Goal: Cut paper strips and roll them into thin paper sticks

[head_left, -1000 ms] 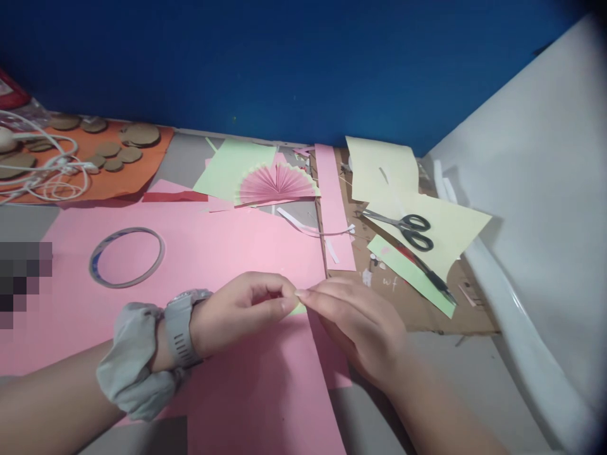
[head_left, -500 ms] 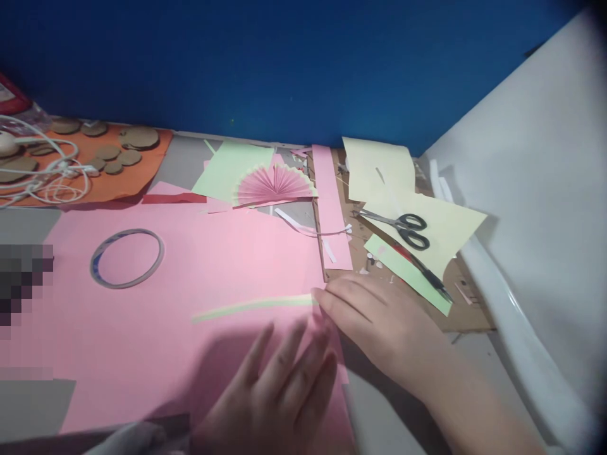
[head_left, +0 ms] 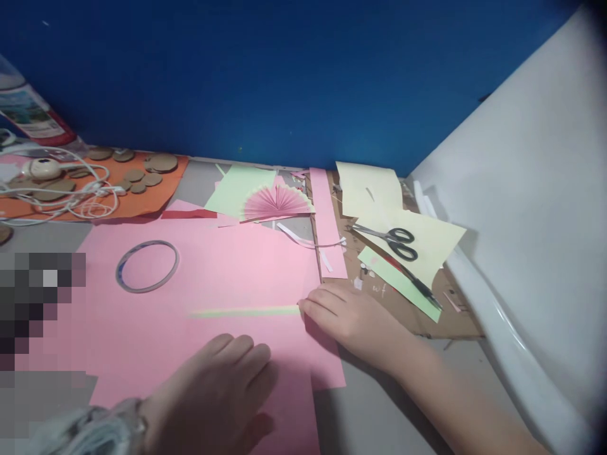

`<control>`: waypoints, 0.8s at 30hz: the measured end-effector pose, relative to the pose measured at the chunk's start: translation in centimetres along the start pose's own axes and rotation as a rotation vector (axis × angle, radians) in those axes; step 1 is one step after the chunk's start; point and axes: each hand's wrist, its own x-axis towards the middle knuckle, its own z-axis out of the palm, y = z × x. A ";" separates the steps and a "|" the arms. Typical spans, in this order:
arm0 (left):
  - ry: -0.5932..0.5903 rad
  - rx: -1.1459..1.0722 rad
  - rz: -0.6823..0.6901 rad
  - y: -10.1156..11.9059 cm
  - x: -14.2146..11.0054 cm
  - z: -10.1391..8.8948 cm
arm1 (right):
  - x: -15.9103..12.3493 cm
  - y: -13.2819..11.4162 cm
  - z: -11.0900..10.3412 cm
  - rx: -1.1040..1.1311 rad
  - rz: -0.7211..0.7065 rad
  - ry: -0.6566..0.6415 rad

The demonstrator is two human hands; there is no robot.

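A thin pale green and yellow paper strip (head_left: 246, 311) stretches across a large pink paper sheet (head_left: 227, 265). My right hand (head_left: 341, 316) is closed on the strip's right end, fingertips pinched near the sheet's right edge. Below the strip, my left hand (head_left: 218, 385) hovers over or rests on the pink paper with its fingers curled under. Whether anything is inside those fingers is hidden. Left of the strip lies a roll of tape (head_left: 148, 292), flat on the pink sheet.
Behind are a pleated pink paper fan (head_left: 277, 203) and green paper (head_left: 227, 189). Scissors (head_left: 396, 240), cream paper (head_left: 427, 234) and a black pen (head_left: 417, 284) lie right on cardboard (head_left: 455, 325). At left, cables (head_left: 90, 189) and cardboard discs (head_left: 161, 162) cover orange paper (head_left: 165, 196).
My left hand has drawn left and its spread fingers have curled in. My right hand still holds the strip's end. The view has shifted, showing more at the left.
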 end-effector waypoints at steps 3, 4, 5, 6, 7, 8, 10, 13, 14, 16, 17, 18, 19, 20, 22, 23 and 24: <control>-0.092 0.004 -0.122 1.6 2.1 0.1 | -0.1 0.1 -0.5 0.071 0.060 -0.026; -0.121 -0.014 -0.138 1.9 2.7 0.4 | -0.2 0.2 -0.7 0.098 0.083 -0.038; -0.128 -0.025 -0.140 2.0 3.2 0.7 | -0.2 0.3 -0.9 0.125 0.103 -0.049; -0.123 -0.032 -0.144 2.0 3.5 1.1 | -0.3 0.4 -1.1 0.151 0.119 -0.060; -0.109 -0.035 -0.147 1.8 3.8 1.4 | -0.2 0.5 -1.1 0.176 0.129 -0.068; -0.093 -0.034 -0.144 1.6 3.9 1.8 | -0.2 0.7 -1.1 0.201 0.135 -0.074; -0.076 -0.037 -0.128 1.2 3.9 2.3 | 0.0 1.0 -0.9 0.245 0.127 -0.070; -0.081 -0.052 -0.114 0.9 3.9 2.7 | 0.4 1.4 -0.3 0.303 0.091 -0.040; -0.083 -0.057 -0.113 0.9 3.9 2.7 | 0.6 1.5 -0.1 0.318 0.077 -0.030; -0.085 -0.066 -0.107 1.0 4.0 2.7 | 0.7 1.7 0.2 0.334 0.057 -0.020; -0.084 -0.069 -0.101 1.0 4.0 2.7 | 0.7 1.7 0.4 0.337 0.048 -0.019; -0.080 -0.069 -0.099 1.0 4.0 2.8 | 0.7 1.8 0.5 0.336 0.040 -0.020; -0.073 -0.069 -0.100 1.0 4.0 2.9 | 0.7 1.8 0.5 0.333 0.034 -0.021; -0.063 -0.068 -0.101 1.0 4.0 3.0 | 0.7 1.8 0.6 0.328 0.030 -0.022; -0.021 -0.060 -0.095 0.9 3.9 3.2 | 0.6 1.8 0.7 0.316 0.020 -0.023; 0.005 -0.054 -0.089 0.9 3.8 3.4 | 0.6 1.8 0.8 0.310 0.017 -0.022; 0.029 -0.049 -0.082 0.9 3.8 3.4 | 0.6 1.8 0.8 0.306 0.015 -0.021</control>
